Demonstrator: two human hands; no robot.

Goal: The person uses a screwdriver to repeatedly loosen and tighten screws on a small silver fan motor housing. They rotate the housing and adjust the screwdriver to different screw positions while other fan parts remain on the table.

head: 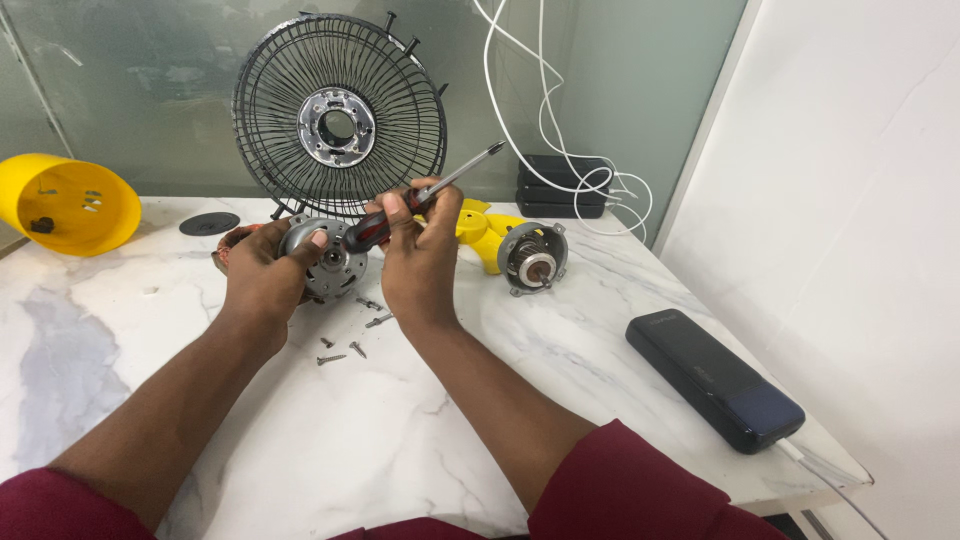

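White-and-grey marble tabletop [120, 340] carried everything I saw. My left hand [268, 268] gripped a round grey fan motor housing [330, 262] just above the table, fingers curled behind it and the thumb pressed flat on its front face. My right hand [420, 250] held a screwdriver [420, 197] with a red-and-black handle; thumb and fingers were pinched together around the handle, and the metal shaft angled up and to the right, tip free in the air. The two hands sat just beside each other, the handle's butt end close to the motor.

Several loose screws [350, 338] lay on the marble below the hands. A black wire fan guard [340, 112] stood upright behind them, leaning near the glass wall. A second motor part [533, 260] rested to the right, touching a yellow plastic piece [485, 232]. A yellow fan housing [65, 203] lay on its side at far left, a small black disc [209, 224] near it. A dark power bank [712, 380] sat near the table's right edge, and white cables [560, 150] hung over black boxes [562, 186] at the back.
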